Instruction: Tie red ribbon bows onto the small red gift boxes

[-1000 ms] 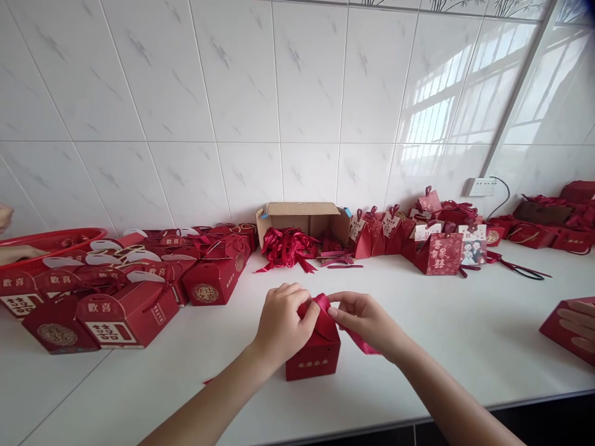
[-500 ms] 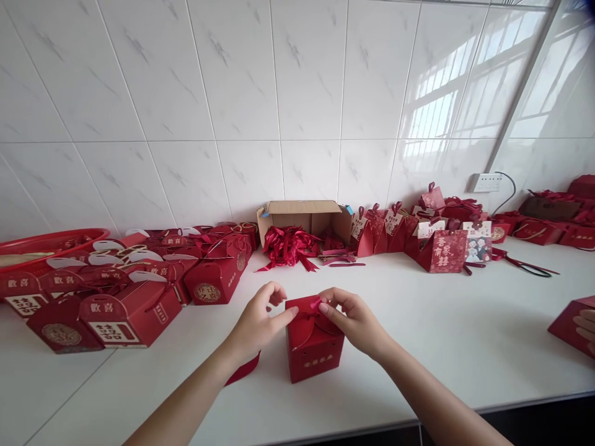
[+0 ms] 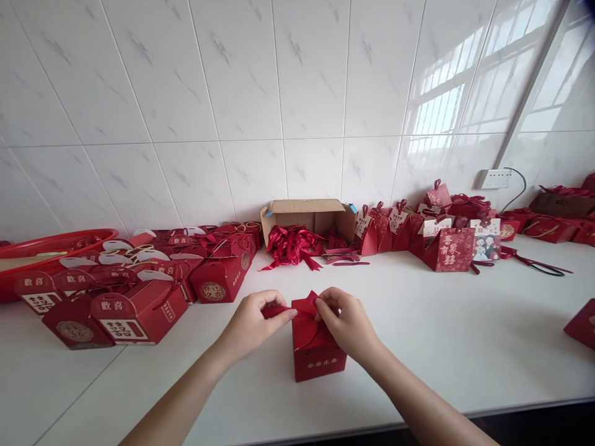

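A small red gift box (image 3: 320, 365) with gold characters stands upright on the white counter in front of me, its curved top flaps folded in. Red ribbon (image 3: 304, 314) crosses the top of it. At the box's upper left, my left hand (image 3: 255, 323) is closed in a pinch on one part of the ribbon. My right hand (image 3: 348, 317) pinches another part of the ribbon at the upper right, thumb and forefinger together. The fingers hide some of the ribbon's crossing.
Many finished-looking red boxes (image 3: 134, 310) crowd the left beside a red basin (image 3: 100, 238). Behind stands an open cardboard carton (image 3: 304, 205) with a heap of red ribbons (image 3: 292, 244). Pointed red boxes (image 3: 449, 251) stand back right; another red box (image 3: 581, 325) is at the right edge.
My left fingers have closed on the ribbon, and its tail no longer lies on the counter left of the box. A ribbon piece now stands up by my right fingers. The view has shifted slightly.
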A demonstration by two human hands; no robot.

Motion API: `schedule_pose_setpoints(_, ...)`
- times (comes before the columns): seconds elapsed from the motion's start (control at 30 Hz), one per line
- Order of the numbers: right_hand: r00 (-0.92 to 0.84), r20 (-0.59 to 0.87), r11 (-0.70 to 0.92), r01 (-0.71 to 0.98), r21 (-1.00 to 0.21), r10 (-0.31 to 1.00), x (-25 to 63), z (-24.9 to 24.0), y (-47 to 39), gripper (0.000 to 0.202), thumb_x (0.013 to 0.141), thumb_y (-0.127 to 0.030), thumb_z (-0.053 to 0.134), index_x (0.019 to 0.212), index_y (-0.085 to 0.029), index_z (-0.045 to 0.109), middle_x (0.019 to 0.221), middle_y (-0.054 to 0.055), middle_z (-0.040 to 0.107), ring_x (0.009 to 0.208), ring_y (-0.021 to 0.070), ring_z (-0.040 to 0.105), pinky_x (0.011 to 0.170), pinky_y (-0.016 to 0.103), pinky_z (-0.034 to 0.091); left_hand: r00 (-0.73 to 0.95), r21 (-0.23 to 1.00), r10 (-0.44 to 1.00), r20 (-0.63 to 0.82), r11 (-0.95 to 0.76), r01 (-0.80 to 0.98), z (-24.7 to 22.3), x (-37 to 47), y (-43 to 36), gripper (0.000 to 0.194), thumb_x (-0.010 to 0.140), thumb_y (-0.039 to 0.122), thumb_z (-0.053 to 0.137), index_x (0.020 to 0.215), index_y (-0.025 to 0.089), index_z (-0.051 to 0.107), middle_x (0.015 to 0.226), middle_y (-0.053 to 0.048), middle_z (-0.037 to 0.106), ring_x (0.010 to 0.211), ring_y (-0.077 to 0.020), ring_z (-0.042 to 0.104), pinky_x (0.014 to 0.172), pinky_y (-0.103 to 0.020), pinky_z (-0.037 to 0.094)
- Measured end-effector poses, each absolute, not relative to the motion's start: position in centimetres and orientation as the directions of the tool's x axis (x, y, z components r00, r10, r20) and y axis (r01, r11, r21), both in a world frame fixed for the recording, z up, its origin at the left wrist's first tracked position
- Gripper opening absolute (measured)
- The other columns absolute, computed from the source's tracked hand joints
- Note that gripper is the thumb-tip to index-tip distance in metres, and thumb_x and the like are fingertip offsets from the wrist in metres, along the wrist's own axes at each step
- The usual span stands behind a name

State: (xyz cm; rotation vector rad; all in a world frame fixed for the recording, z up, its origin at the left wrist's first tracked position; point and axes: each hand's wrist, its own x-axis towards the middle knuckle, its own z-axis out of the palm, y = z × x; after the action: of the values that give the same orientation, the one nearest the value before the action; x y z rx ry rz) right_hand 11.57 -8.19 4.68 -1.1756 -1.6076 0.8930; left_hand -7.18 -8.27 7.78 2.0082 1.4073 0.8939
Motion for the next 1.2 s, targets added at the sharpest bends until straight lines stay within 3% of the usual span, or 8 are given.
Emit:
schedule_pose_setpoints(0.17, -0.128, 0.194, 0.225, 0.301, -0.927, 0.973, 11.6, 5.3, -8.0, 0.015, 0.077, -0.029, 0.052, 0.069, -0.02, 0.06, 0.064, 0.003, 0.068, 0.059, 0.0169, 0.059, 0.059, 0.028, 0.043, 0.547, 0.246, 0.771, 0.327, -0.628, 0.738, 11.8, -6.8, -8.4, 0.02, 0.084, 0.032, 0.049, 0.08, 0.028, 0.068, 0.083, -0.003, 0.061, 0.085, -0.0216, 0.049, 0.081, -0.034, 0.036)
schedule_pose_setpoints(0.3, -0.27, 0.209, 0.274, 0.234, -0.933, 0.94, 12.1, 5.9, -8.3, 0.015, 0.075, -0.025, 0.053, 0.074, -0.019, 0.067, 0.07, 0.001, 0.068, 0.062, 0.0147, 0.057, 0.06, 0.026, 0.042, 0.65, 0.163, 0.709, 0.275, -0.7, 0.695, 14.1, -4.8, -7.0, 0.026, 0.083, 0.024, 0.046, 0.083, 0.031, 0.071, 0.091, -0.003, 0.061, 0.094, -0.0234, 0.045, 0.088, -0.039, 0.032)
schedule_pose_setpoints(0.43, -0.259, 0.213, 0.272, 0.218, -0.937, 0.942, 12.2, 5.8, -8.7, 0.023, 0.077, -0.033, 0.056, 0.064, -0.016, 0.064, 0.062, 0.0, 0.063, 0.056, 0.0118, 0.049, 0.054, 0.024, 0.036, 0.71, 0.181, 0.649, 0.273, -0.76, 0.624, 13.9, -2.4, -4.9, 0.023, 0.078, 0.021, 0.051, 0.076, 0.032, 0.071, 0.107, 0.0, 0.06, 0.107, -0.0254, 0.04, 0.095, -0.043, 0.028)
schedule_pose_setpoints(0.53, -0.177, 0.184, 0.213, 0.16, -0.964, 0.967, 12.0, 5.4, -8.6, 0.035, 0.079, -0.043, 0.054, 0.06, -0.016, 0.062, 0.063, 0.002, 0.064, 0.055, 0.012, 0.049, 0.053, 0.024, 0.036, 0.594, 0.213, 0.684, 0.423, -0.712, 0.669, 12.7, -2.1, -4.3, 0.022, 0.078, 0.02, 0.049, 0.087, 0.028, 0.067, 0.109, -0.002, 0.059, 0.108, -0.025, 0.042, 0.095, -0.043, 0.029)
schedule_pose_setpoints(0.6, -0.183, 0.172, 0.192, 0.103, -0.976, 0.968, 11.9, 5.2, -8.5, 0.038, 0.081, -0.047, 0.052, 0.061, -0.016, 0.062, 0.066, 0.004, 0.066, 0.056, 0.0126, 0.051, 0.054, 0.024, 0.038, 0.42, 0.353, 0.759, 0.498, -0.62, 0.701, 11.7, -2.7, -4.6, 0.017, 0.082, 0.026, 0.047, 0.089, 0.023, 0.063, 0.096, -0.004, 0.061, 0.097, -0.0227, 0.049, 0.088, -0.038, 0.036)
schedule_pose_setpoints(0.77, -0.242, 0.178, 0.198, 0.062, -0.978, 0.954, 12.1, 4.8, -8.5, 0.04, 0.082, -0.049, 0.05, 0.063, -0.015, 0.061, 0.066, 0.004, 0.065, 0.057, 0.0128, 0.052, 0.053, 0.024, 0.038, 0.377, 0.688, 0.895, 0.239, -0.43, 0.585, 9.1, -4.9, -6.7, 0.021, 0.079, 0.04, 0.056, 0.079, 0.021, 0.064, 0.082, -0.001, 0.067, 0.08, -0.0189, 0.058, 0.078, -0.031, 0.041)
schedule_pose_setpoints(1.03, -0.077, 0.22, 0.218, -0.025, -0.976, 0.972, 11.3, 4.0, -8.5, 0.031, 0.08, -0.045, 0.058, 0.092, -0.023, 0.04, 0.067, 0.0, 0.068, 0.056, 0.0148, 0.056, 0.05, 0.023, 0.039, 0.299, 0.841, 0.905, 0.303, -0.401, 0.363, 6.7, -4.5, -8.5, 0.017, 0.086, 0.034, 0.049, 0.078, 0.019, 0.052, 0.083, -0.001, 0.061, 0.083, -0.0154, 0.056, 0.077, -0.027, 0.044)
schedule_pose_setpoints(1.2, -0.068, 0.311, 0.317, 0.133, -0.939, 0.948, 11.0, 4.0, -8.5, 0.021, 0.083, -0.04, 0.054, 0.089, -0.021, 0.054, 0.07, 0.002, 0.067, 0.061, 0.0153, 0.057, 0.057, 0.025, 0.043, 0.283, 0.83, 0.9, 0.331, -0.421, 0.367, 6.3, -4.3, -8.6, 0.013, 0.08, 0.028, 0.058, 0.08, 0.02, 0.049, 0.08, 0.001, 0.054, 0.08, -0.0134, 0.053, 0.075, -0.025, 0.044)
